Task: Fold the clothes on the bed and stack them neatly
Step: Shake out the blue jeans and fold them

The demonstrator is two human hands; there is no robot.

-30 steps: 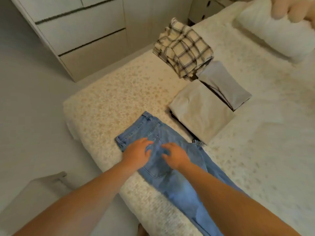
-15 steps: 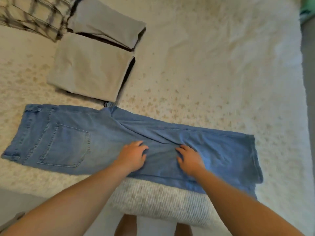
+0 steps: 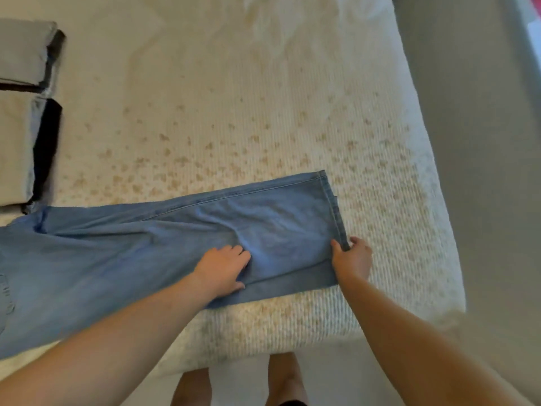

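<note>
Light blue jeans (image 3: 123,247) lie flat along the near edge of the bed (image 3: 263,112), folded lengthwise, legs pointing right. My left hand (image 3: 224,269) rests on the lower leg with its fingers spread on the denim. My right hand (image 3: 351,257) pinches the hem at the leg's end, thumb on top of the cloth. The waist end runs out of view at the left.
Folded grey and beige clothes (image 3: 20,118) with dark layers between them are stacked at the left edge. The bed's right edge (image 3: 433,200) drops to grey floor. My feet (image 3: 240,385) stand against the bed's near side.
My view and both hands have slid right along the jeans, from the waist to the lower legs. My right hand has reached the hem and taken hold of it.
</note>
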